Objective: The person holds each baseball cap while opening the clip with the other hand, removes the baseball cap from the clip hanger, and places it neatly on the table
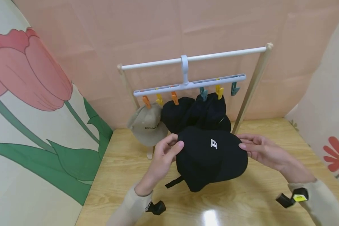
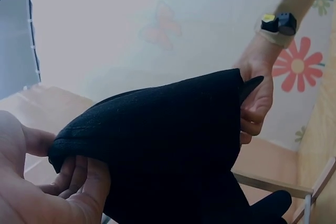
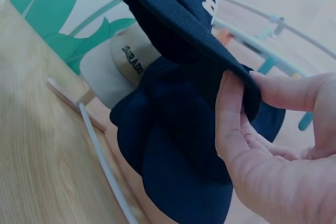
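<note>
A black cap (image 1: pixel 206 157) with a white letter on its front is held up over the table, tilted, its strap hanging at the lower left. My left hand (image 1: pixel 165 157) pinches the crown side between thumb and fingers, as the left wrist view also shows on the cap's fabric (image 2: pixel 157 129). At the other end my right hand (image 1: pixel 266 152) pinches the brim (image 3: pixel 202 43), thumb on one face and fingers on the other. Behind it, dark caps (image 1: pixel 178 111) and a beige cap (image 1: pixel 145 121) with lettering hang from clothespins.
A light blue clip hanger (image 1: pixel 161 90) hooks over the white rod (image 1: pixel 226 56) of a wooden stand (image 1: pixel 252 84). Orange, yellow and teal clothespins line it; the rightmost teal clothespin (image 1: pixel 234 89) grips nothing. The stand is on a wood-grain table (image 1: pixel 124 175) between flower-print walls.
</note>
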### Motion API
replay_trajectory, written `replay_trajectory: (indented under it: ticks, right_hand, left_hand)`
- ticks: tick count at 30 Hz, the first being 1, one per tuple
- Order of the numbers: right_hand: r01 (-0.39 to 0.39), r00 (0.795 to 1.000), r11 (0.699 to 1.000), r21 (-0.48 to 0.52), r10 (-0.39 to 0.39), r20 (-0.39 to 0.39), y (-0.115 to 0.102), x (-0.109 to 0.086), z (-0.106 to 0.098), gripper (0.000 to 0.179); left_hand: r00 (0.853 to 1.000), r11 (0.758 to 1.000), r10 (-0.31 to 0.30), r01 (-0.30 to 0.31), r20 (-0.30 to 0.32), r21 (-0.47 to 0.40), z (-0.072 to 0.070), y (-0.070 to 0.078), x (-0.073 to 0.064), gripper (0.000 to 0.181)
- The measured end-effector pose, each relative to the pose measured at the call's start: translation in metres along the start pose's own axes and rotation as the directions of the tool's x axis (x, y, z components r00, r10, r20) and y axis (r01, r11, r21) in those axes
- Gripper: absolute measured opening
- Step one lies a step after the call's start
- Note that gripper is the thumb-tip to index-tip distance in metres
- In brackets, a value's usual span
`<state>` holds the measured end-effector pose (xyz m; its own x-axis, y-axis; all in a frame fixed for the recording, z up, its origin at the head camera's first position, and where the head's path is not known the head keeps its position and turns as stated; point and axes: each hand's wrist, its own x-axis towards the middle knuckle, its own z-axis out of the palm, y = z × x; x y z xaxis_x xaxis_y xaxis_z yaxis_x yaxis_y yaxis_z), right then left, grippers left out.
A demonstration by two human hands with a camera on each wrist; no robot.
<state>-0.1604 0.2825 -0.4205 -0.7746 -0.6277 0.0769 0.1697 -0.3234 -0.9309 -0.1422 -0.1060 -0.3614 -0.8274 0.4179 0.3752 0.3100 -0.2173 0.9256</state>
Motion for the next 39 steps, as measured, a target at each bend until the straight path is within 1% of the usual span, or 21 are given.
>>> replay_trajectory:
  ticks: [3, 6, 9, 12, 15, 17, 19, 25, 30, 35, 39]
  right_hand:
    - [-0.013, 1.0, 1.0, -0.023, 0.013, -0.006, 0.003, 0.005, 0.003, 0.042]
    - [-0.028, 0.999, 0.998, -0.049, 0.027, -0.027, 0.006, 0.01, 0.006, 0.041]
    - [-0.033, 0.998, 0.997, -0.071, 0.03, -0.047, 0.007, 0.014, 0.01, 0.039]
    - [-0.036, 0.998, 0.996, -0.087, 0.031, -0.057, 0.008, 0.021, 0.015, 0.035]
    - [-0.037, 0.998, 0.995, -0.092, 0.031, -0.06, 0.008, 0.03, 0.021, 0.032]
    - [-0.038, 0.998, 0.996, -0.085, 0.033, -0.055, 0.009, 0.034, 0.024, 0.032]
    - [-0.041, 0.998, 0.996, -0.073, 0.038, -0.045, 0.011, 0.038, 0.027, 0.032]
    - [-0.053, 0.998, 0.997, -0.063, 0.051, -0.04, 0.015, 0.044, 0.034, 0.032]
    - [-0.058, 0.998, 0.996, -0.072, 0.055, -0.039, 0.017, 0.05, 0.037, 0.033]
    - [-0.043, 0.999, 0.998, -0.05, 0.042, -0.005, 0.022, 0.055, 0.038, 0.036]
    - [-0.024, 0.999, 0.999, -0.029, 0.025, 0.031, 0.027, 0.058, 0.041, 0.039]
  left_hand:
    - [1.0, 1.0, -0.016, 0.016, -0.009, 0.001, -0.006, 0.001, -0.003, 0.029]
    - [1.0, 0.999, -0.013, 0.014, -0.019, 0.046, -0.013, 0.001, -0.005, 0.027]
    - [1.0, 0.998, -0.006, 0.007, -0.013, 0.064, -0.019, 0.001, -0.005, 0.025]
    - [1.0, 1.0, -0.012, 0.012, -0.004, 0.021, -0.024, 0.003, -0.005, 0.028]
    - [1.0, 0.999, -0.02, 0.02, -0.014, -0.025, -0.03, 0.006, -0.005, 0.03]
    - [0.999, 0.999, -0.026, 0.025, -0.022, -0.04, -0.034, 0.008, -0.006, 0.03]
    - [0.999, 0.999, -0.023, 0.022, -0.032, -0.029, -0.038, 0.01, -0.008, 0.03]
    - [0.999, 1.0, -0.009, 0.009, -0.033, -0.01, -0.045, 0.015, -0.012, 0.027]
    - [1.0, 1.0, 0.0, 0.0, -0.031, -0.005, -0.05, 0.015, -0.014, 0.026]
    - [1.0, 1.0, 0.017, -0.017, -0.01, 0.013, -0.059, 0.015, -0.016, 0.025]
    - [1.0, 1.0, 0.01, -0.009, -0.014, 0.029, -0.067, 0.016, -0.018, 0.016]
